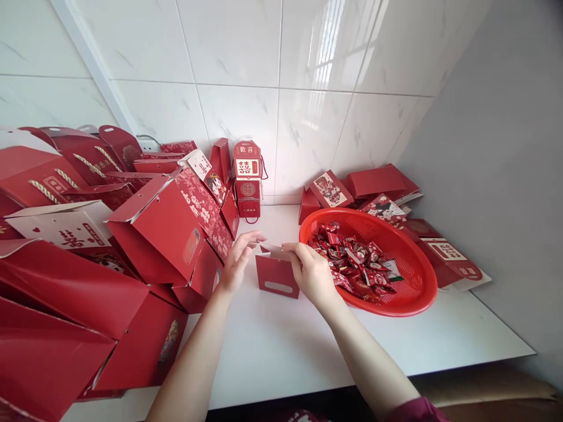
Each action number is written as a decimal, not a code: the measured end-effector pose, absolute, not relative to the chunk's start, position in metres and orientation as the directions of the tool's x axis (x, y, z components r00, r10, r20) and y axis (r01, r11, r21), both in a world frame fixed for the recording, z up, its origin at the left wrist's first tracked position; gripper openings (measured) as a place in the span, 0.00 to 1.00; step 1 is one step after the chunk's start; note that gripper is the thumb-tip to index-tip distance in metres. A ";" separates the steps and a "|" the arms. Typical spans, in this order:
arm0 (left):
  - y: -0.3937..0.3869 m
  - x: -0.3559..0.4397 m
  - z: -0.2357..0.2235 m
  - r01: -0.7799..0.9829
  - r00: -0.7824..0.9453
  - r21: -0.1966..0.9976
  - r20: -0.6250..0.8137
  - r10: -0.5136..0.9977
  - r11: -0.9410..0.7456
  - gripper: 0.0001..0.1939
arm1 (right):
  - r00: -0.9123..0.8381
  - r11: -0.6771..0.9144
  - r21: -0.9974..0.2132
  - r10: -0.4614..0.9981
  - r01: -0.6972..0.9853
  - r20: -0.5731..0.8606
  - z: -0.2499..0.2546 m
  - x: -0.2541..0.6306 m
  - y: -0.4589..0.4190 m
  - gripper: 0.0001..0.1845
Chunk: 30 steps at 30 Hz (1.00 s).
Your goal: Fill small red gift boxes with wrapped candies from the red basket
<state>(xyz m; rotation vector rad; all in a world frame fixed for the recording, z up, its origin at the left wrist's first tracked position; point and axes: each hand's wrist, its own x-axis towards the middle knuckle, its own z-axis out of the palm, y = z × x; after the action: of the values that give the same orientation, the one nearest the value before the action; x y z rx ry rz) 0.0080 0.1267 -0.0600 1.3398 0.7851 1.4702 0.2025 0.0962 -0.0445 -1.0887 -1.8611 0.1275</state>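
A small red gift box with a clear window near its base stands on the white table, its top open and pale flaps showing inside. My right hand pinches the box's upper right edge between thumb and fingers. Just left of the box, my left hand is raised with fingers stretched and apart, holding nothing; whether its fingertips touch the flap I cannot tell. Close by on the right sits a red plastic basket with many red-wrapped candies in it.
Many red gift boxes crowd the left side. A decorated box with cord handles stands against the tiled wall. More red boxes lie behind the basket, and a flattened one lies to its right by the grey wall.
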 end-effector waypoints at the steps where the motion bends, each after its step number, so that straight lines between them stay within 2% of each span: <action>1: 0.122 0.011 -0.056 -0.235 0.054 0.911 0.362 0.931 -0.340 0.23 | -0.164 0.603 -0.503 0.725 0.620 0.668 -0.044 0.201 0.099 0.14; 7: 0.118 0.022 -0.058 -0.093 -0.009 0.935 0.344 0.939 -0.343 0.15 | -0.179 0.572 -0.544 0.772 0.614 0.610 -0.041 0.198 0.100 0.14; 11: 0.118 0.014 -0.056 0.003 0.114 0.869 0.492 0.863 -0.496 0.17 | -0.217 0.520 -0.626 0.840 0.581 0.497 -0.032 0.203 0.094 0.10; 13: 0.117 0.010 -0.053 0.040 0.210 0.837 0.528 0.823 -0.546 0.18 | -0.278 0.523 -0.644 0.850 0.559 0.449 -0.027 0.208 0.091 0.16; 15: 0.115 0.008 -0.051 0.050 0.259 0.841 0.509 0.821 -0.538 0.20 | -0.330 0.519 -0.657 0.855 0.547 0.401 -0.025 0.211 0.089 0.22; 18: 0.115 0.009 -0.053 0.081 0.222 0.886 0.431 0.875 -0.457 0.21 | -0.322 0.489 -0.653 0.873 0.579 0.368 -0.026 0.214 0.089 0.21; 21: 0.117 0.013 -0.057 0.113 0.147 0.921 0.356 0.923 -0.373 0.19 | -0.295 0.524 -0.572 0.844 0.631 0.447 -0.028 0.213 0.091 0.22; 23: 0.120 0.014 -0.060 0.138 0.127 0.925 0.338 0.933 -0.354 0.17 | -0.300 0.567 -0.452 0.790 0.689 0.535 -0.028 0.212 0.094 0.20; 25: 0.123 0.013 -0.061 0.181 0.137 0.915 0.339 0.931 -0.360 0.17 | -0.325 0.589 -0.323 0.735 0.741 0.595 -0.027 0.211 0.096 0.13; 27: 0.125 0.012 -0.062 0.226 0.149 0.897 0.353 0.924 -0.379 0.17 | -0.361 0.598 -0.250 0.711 0.762 0.603 -0.025 0.209 0.098 0.09; 30: 0.126 0.011 -0.061 0.301 0.162 0.857 0.386 0.908 -0.418 0.17 | -0.394 0.582 -0.220 0.738 0.783 0.549 -0.022 0.204 0.103 0.09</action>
<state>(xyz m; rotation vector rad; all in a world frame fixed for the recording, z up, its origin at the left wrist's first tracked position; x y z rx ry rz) 0.0111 0.1258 -0.0613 1.8239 1.1483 1.2588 0.2044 0.1027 -0.0223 -1.2050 -2.2040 -0.0973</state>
